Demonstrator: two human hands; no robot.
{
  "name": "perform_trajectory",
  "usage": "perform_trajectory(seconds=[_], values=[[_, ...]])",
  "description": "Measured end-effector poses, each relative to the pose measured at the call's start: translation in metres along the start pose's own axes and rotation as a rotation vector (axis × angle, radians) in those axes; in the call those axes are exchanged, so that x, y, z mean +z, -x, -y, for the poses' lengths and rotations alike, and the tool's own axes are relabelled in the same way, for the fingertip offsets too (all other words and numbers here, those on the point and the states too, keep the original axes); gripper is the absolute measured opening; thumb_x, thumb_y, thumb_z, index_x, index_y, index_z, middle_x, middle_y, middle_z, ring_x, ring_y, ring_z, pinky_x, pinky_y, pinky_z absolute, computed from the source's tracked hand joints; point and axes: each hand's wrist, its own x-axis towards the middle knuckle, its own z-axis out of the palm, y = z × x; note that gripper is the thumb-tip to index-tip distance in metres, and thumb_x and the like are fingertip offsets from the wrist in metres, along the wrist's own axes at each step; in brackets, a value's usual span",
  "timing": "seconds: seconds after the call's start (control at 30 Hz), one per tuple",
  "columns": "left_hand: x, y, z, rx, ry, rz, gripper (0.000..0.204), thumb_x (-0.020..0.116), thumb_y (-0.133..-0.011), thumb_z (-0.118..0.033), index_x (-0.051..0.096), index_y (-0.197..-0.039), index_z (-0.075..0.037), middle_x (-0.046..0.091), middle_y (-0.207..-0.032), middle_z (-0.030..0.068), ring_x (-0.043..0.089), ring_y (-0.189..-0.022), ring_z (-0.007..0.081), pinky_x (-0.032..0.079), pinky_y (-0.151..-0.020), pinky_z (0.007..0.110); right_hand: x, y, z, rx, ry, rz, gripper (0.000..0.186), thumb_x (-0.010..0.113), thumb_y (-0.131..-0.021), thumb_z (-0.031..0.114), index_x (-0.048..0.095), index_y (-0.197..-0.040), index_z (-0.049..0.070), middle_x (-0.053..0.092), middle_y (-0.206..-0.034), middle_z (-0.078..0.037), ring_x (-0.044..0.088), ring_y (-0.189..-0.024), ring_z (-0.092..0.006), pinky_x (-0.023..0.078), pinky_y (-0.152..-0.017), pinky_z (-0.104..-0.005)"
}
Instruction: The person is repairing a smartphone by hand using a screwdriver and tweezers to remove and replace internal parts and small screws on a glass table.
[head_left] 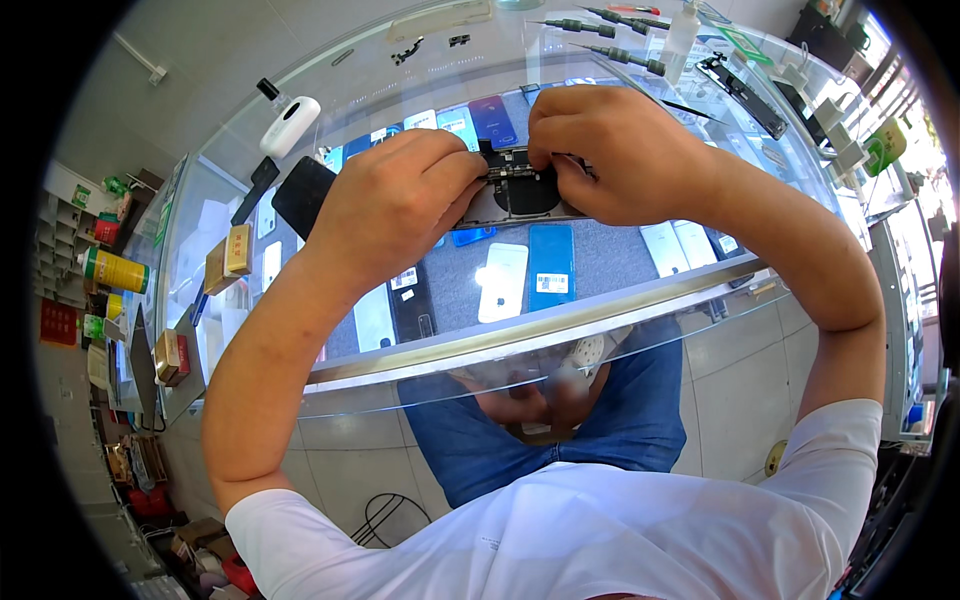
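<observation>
An opened phone (525, 196) with its inner parts bare is between my two hands, above the glass counter. My left hand (400, 200) is closed, its thumb and fingertips pinching the phone's left side. The curled fingers of my right hand (615, 150) press in at the far right part of the phone, by its circuit parts. Whether a small part sits under those fingertips is hidden. A black phone-sized panel (303, 197) lies beside my left wrist. Just beyond my right hand is a thin dark pointed tool (693, 111).
Under the glass are several phones, among them a white one (503, 283) and a blue one (551, 262). Screwdrivers (620, 58) and a clear bottle (681, 42) are at the far right. A white handheld device (290, 126) and a small box (229, 258) stand left. The counter's metal edge (540, 325) runs nearest me.
</observation>
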Motion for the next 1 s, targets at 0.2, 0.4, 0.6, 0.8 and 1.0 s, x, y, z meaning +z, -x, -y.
perform_trajectory(seconds=[0.2,0.4,0.6,0.8,1.0], values=[[0.001,-0.001,-0.001,-0.006,0.009,-0.006,0.02,0.086,-0.086,-0.003,0.076,-0.103,-0.003,0.076,-0.1,0.0117,0.076,-0.087,0.0327,0.063,-0.075,0.042,-0.007,-0.003,-0.003,-0.08,0.055,0.069,0.019,0.074,-0.098,0.021,0.078,-0.092,0.003,0.073,-0.1,-0.011,0.075,-0.092,-0.035,0.062,-0.082,-0.0468],[0.0,0.001,0.0,-0.003,0.021,-0.007,0.019,0.086,-0.086,-0.002,0.076,-0.102,-0.003,0.076,-0.099,0.012,0.076,-0.087,0.0327,0.063,-0.074,0.042,-0.007,-0.005,-0.008,-0.168,0.17,0.103,0.02,0.074,-0.102,0.025,0.077,-0.104,0.005,0.072,-0.105,-0.011,0.076,-0.094,-0.0332,0.064,-0.084,-0.045],[0.001,0.0,0.001,-0.01,0.029,0.007,0.019,0.086,-0.087,-0.002,0.075,-0.102,-0.003,0.076,-0.099,0.0118,0.076,-0.086,0.0326,0.062,-0.074,0.042,-0.01,-0.004,-0.015,-0.276,0.222,0.118,0.023,0.081,-0.093,0.02,0.074,-0.108,0.004,0.072,-0.106,-0.011,0.077,-0.089,-0.0311,0.065,-0.074,-0.0418],[0.001,0.001,0.002,-0.006,0.045,0.0,0.018,0.085,-0.087,-0.001,0.075,-0.102,-0.003,0.075,-0.099,0.012,0.075,-0.085,0.0326,0.062,-0.073,0.041,-0.009,-0.003,-0.014,-0.441,0.383,0.098,0.039,0.087,-0.083,0.02,0.073,-0.114,0.002,0.072,-0.103,-0.01,0.076,-0.083,-0.0271,0.065,-0.064,-0.0386],[0.001,0.002,0.002,-0.015,0.051,0.013,0.018,0.085,-0.088,-0.002,0.075,-0.103,-0.002,0.075,-0.099,0.0126,0.075,-0.083,0.032,0.061,-0.071,0.04,-0.008,-0.004,-0.016,-0.575,0.422,0.077,0.038,0.087,-0.082,0.019,0.073,-0.111,-0.001,0.068,-0.092,-0.01,0.074,-0.074,-0.0229,0.061,-0.055,-0.0354]])
